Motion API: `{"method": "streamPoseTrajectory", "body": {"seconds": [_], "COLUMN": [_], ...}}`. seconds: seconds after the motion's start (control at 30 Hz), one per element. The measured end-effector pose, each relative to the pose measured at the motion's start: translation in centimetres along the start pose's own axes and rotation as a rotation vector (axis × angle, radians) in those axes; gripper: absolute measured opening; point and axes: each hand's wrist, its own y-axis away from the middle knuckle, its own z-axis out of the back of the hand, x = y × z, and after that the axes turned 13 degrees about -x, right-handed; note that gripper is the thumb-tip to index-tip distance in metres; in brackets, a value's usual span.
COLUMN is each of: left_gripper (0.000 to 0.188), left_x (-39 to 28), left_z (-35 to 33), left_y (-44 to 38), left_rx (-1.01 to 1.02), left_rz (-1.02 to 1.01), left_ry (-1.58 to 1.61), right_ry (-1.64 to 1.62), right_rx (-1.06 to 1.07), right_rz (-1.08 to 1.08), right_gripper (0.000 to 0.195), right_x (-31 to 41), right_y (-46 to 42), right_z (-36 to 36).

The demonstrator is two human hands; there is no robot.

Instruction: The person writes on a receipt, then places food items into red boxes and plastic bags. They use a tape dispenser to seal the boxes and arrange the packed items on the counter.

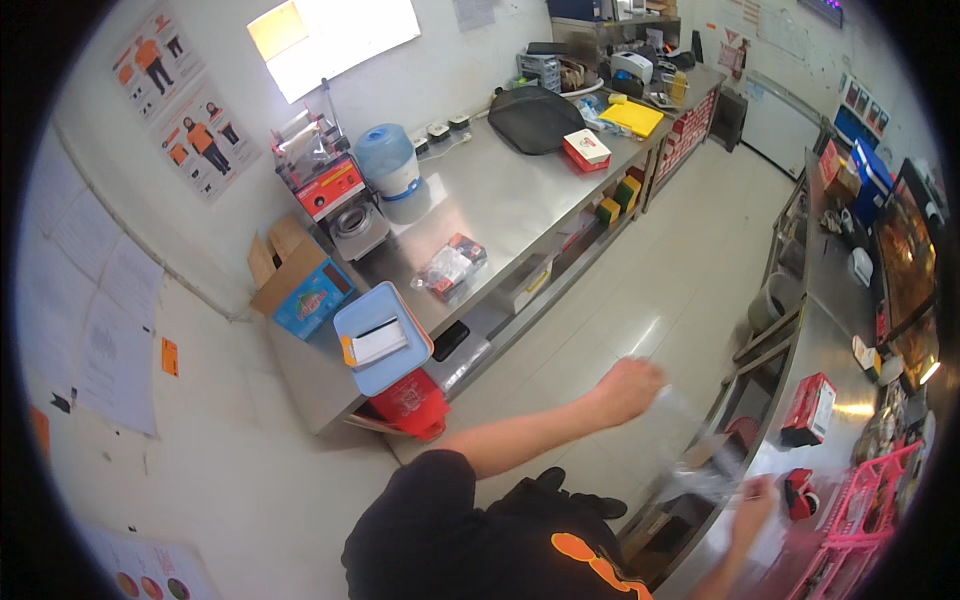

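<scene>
A clear plastic bag or film [701,469], blurred by motion, stretches between my two hands. My left hand [628,390] is closed on its upper end, with the arm reaching out over the floor. At the other end my right hand [756,496] grips the plastic, above the edge of the steel counter [787,360]. Close beside my right hand stands a red tape dispenser [801,495]. A red and white box [808,411] sits farther along this counter. The exact grip of my right fingers is blurred.
Pink plastic baskets [862,495] line the counter's right side. Across the aisle, a steel table [517,217] holds a cup sealing machine [330,187], a blue tray [381,337], a plastic-wrapped pack [451,266] and a red-white box [586,151]. A red bag [411,401] hangs below the tray.
</scene>
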Motion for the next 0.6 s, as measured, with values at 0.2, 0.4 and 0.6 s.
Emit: {"method": "streamPoseTrajectory", "body": {"seconds": [0.2,0.4,0.6], "left_gripper": [0.051,0.028,0.032], "left_x": [-2.0,-3.1,-6.7], "left_z": [-11.6,-9.9,-4.7], "left_y": [13.9,19.8,13.0], "left_rx": [0.128,0.475,0.83], "left_rz": [-0.24,0.559,0.843], "left_ry": [0.587,1.137,2.566], "right_ry": [-0.267,0.306,-0.889], "right_rx": [0.275,0.144,0.442], "right_rz": [-0.176,0.15,-0.838], "right_gripper": [0.032,0.043,0.035], "right_x": [-6.0,-12.6,-13.0], "right_y": [8.8,14.9,14.0], "right_z": [-7.1,-10.2,-15.0]}}
